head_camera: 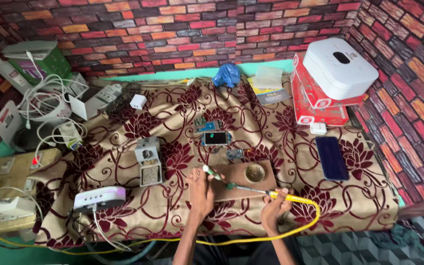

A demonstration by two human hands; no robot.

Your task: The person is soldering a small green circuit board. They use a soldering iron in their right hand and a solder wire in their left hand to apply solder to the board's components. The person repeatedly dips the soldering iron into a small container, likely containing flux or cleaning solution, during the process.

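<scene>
My left hand [201,191] grips a small tool with a pale handle [211,172], its green tip reaching a small part [230,186] on a brown wooden board [241,172]. A yellow-handled soldering iron [281,196] is held in my right hand [275,210], its metal tip pointing left and meeting that same part. The iron's yellow cable [315,216] loops down off the table's front edge. Beyond the board lie a small circuit board [235,153], a phone part with a dark screen [215,138] and another circuit board [206,124].
A round brass tin [254,172] sits on the wooden board. A dark phone [331,157] lies to the right, red boxes [320,105] under a white box [340,67] behind it. A grey holder [149,161] and white device [99,198] stand left, beside chargers and cables [45,105].
</scene>
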